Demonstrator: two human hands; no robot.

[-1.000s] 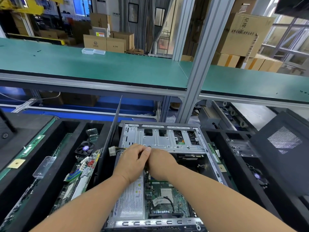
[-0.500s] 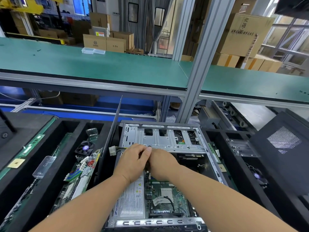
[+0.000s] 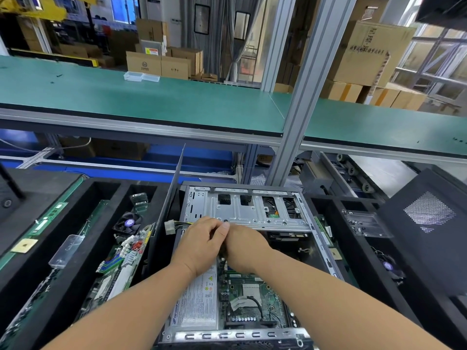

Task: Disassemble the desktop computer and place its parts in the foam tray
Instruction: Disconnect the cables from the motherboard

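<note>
The open desktop case (image 3: 326, 251) lies in front of me, with a silver drive cage (image 3: 242, 213) at its far end. A labelled power supply (image 3: 199, 304) and the green motherboard (image 3: 255, 294) sit nearer me. My left hand (image 3: 199, 243) and right hand (image 3: 243, 251) meet at the cage's near edge, thumb against hand. Yellow and black wires from a loose white connector (image 3: 168, 227) run under my left hand's curled fingers. My right hand's fingers reach down inside and are hidden. The black foam tray (image 3: 106, 188) is on the left.
The left tray holds a circuit board (image 3: 123, 258), a fan (image 3: 129, 222) and memory sticks (image 3: 48, 218). A thin grey side panel (image 3: 171, 195) stands upright between tray and case. Another foam tray (image 3: 353, 258) and a black vented cover (image 3: 427, 218) are on the right. A metal post (image 3: 298, 122) rises behind.
</note>
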